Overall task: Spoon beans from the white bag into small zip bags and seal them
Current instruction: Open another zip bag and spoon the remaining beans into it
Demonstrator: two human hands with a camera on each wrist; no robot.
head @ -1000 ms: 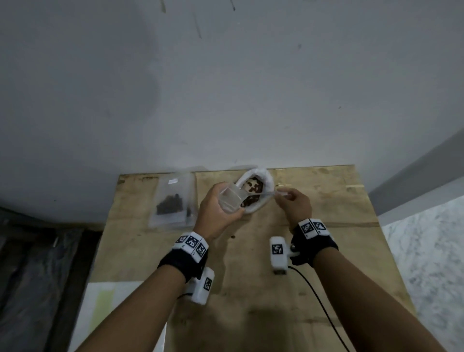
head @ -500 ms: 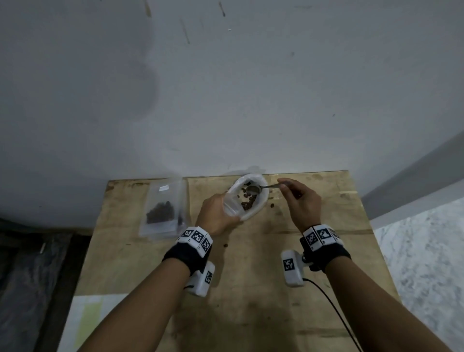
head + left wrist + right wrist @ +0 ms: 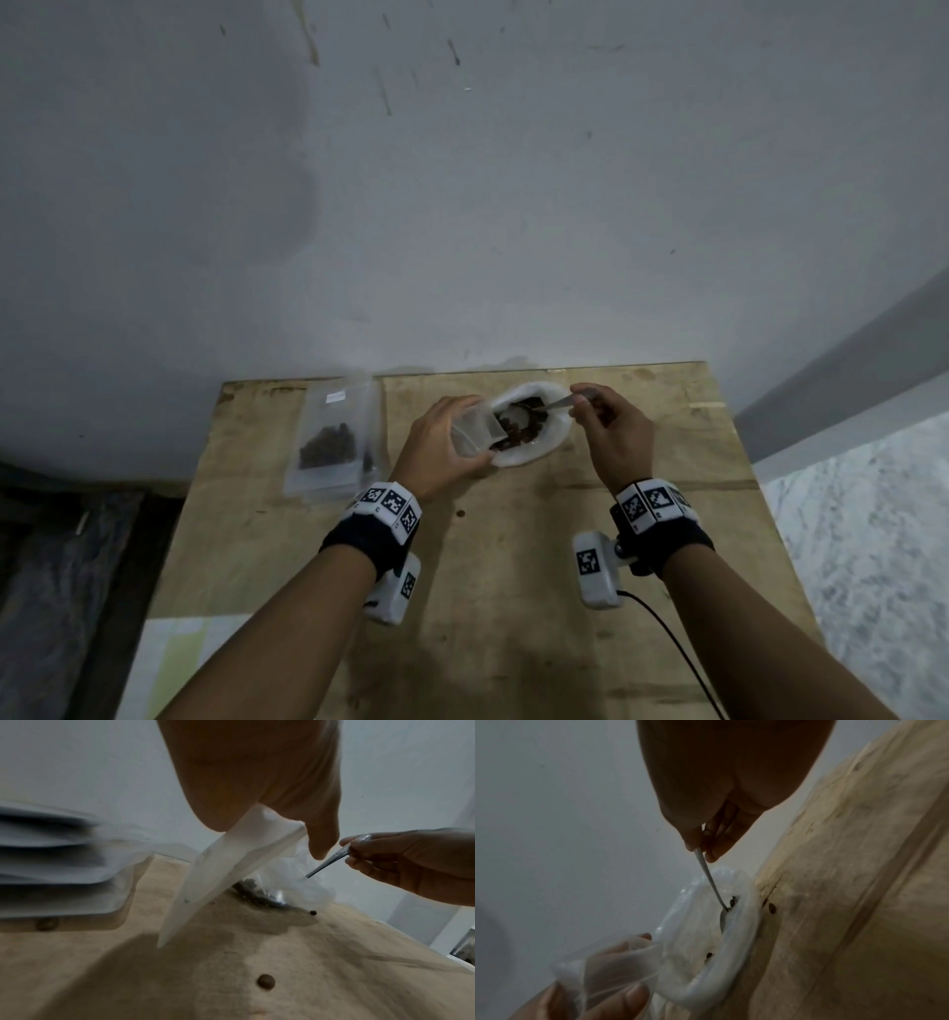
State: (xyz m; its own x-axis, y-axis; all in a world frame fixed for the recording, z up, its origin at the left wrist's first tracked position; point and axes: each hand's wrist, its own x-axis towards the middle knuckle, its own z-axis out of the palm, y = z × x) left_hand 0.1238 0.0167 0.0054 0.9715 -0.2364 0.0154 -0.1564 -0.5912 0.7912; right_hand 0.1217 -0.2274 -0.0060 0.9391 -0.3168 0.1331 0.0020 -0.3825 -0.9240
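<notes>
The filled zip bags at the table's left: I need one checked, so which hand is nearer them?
Left. The left hand holds a small zip bag just right of the filled zip bags; the right hand holds the spoon beyond the white bag.

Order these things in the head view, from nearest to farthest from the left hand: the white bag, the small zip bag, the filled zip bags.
1. Small zip bag: held in the left hand.
2. White bag: just right of it, touching the small bag.
3. Filled zip bags: lying to the left on the table, clearly apart.
</notes>
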